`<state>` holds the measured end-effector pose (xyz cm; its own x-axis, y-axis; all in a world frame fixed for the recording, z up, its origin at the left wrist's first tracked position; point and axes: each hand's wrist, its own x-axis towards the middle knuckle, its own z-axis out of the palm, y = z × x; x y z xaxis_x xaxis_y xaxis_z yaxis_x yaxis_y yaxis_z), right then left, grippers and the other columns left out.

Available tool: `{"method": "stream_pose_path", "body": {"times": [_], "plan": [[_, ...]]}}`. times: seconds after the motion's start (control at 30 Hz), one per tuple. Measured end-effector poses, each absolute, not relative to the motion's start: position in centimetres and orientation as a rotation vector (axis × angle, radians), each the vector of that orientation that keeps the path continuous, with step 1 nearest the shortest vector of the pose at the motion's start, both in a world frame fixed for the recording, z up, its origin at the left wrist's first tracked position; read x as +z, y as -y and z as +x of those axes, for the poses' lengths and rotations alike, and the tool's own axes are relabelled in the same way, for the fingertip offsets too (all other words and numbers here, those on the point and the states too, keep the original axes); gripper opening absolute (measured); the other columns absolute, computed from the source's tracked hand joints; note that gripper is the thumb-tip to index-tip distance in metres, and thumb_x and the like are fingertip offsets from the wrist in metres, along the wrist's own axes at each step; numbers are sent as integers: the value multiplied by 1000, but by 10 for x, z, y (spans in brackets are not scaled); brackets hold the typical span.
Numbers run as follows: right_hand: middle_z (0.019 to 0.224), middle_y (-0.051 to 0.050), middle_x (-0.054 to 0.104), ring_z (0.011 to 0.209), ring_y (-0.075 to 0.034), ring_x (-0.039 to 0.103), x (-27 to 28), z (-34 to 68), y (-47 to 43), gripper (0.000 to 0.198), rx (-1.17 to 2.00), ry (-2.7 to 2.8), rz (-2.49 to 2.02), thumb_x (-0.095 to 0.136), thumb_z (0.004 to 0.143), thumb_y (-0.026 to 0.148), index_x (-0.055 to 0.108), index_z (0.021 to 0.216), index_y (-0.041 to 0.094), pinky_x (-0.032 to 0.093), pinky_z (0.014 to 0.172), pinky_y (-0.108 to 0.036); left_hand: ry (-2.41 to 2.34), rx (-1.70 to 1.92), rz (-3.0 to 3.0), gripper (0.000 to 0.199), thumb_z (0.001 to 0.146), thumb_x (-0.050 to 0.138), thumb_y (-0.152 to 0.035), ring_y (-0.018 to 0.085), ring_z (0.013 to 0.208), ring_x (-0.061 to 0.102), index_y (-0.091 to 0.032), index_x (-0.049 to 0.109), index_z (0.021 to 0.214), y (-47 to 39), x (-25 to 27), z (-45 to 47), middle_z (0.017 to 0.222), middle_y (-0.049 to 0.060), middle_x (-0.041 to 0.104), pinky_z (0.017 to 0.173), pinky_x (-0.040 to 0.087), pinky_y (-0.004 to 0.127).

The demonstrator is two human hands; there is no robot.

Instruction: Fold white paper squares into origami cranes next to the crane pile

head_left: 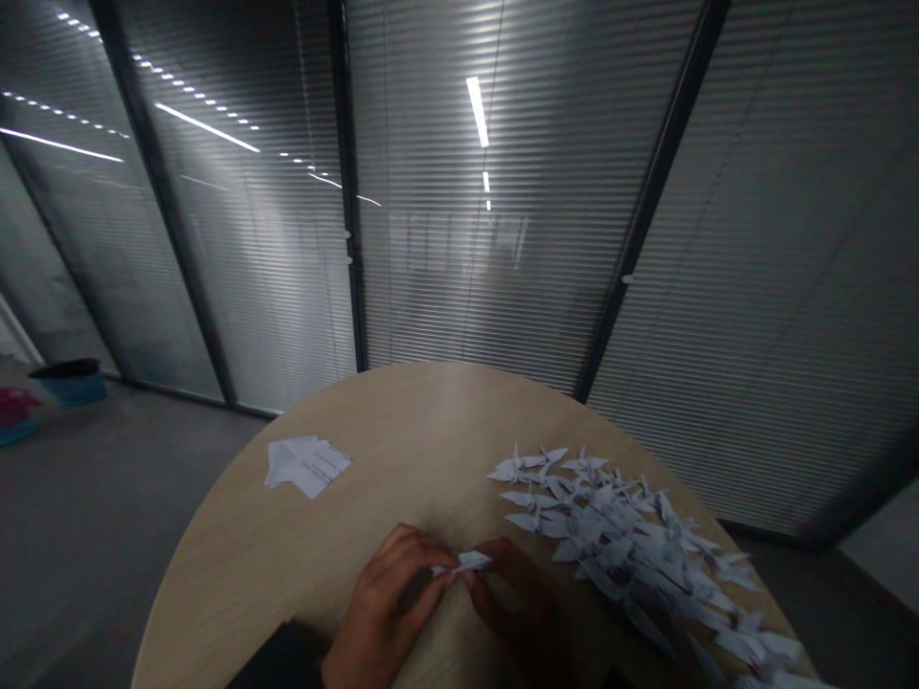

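Between my two hands is a small piece of folded white paper, held just above the table near its front. My left hand pinches its left end between thumb and forefinger. At the other end, the thumb and fingertips of my right hand close on the same paper. Fingers cover part of it, so its exact folded shape is hard to make out. Close by on the right lies a large heap of folded white paper cranes.
A few flat white paper sheets lie at the left of the round wooden table. Glass partitions with blinds stand behind it. On the floor at far left are a blue bin and a red and blue object.
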<state>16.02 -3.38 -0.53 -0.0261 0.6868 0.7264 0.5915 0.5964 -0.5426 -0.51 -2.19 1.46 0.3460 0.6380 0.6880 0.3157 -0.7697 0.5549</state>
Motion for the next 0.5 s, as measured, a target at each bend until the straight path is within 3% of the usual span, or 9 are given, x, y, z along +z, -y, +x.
{"method": "stream_pose_path", "body": {"times": [0.33, 0.5], "plan": [[70, -1, 68, 64, -16, 68, -11, 158, 34, 25, -36, 1659, -1065, 42, 89, 40, 59, 78, 26, 57, 56, -24, -820, 1380, 2296, 9, 86, 55, -18, 18, 81, 60, -21, 63, 89, 21, 20, -6, 82, 5, 67, 72, 50, 30], [77, -2, 71, 71, -18, 69, -26, 158, 32, 17, -13, 1649, -1166, 49, 85, 39, 61, 86, 26, 58, 64, -27, -822, 1354, 2313, 13, 87, 53, -16, 18, 81, 59, -22, 61, 95, 22, 16, -6, 84, 4, 67, 74, 50, 29]]}}
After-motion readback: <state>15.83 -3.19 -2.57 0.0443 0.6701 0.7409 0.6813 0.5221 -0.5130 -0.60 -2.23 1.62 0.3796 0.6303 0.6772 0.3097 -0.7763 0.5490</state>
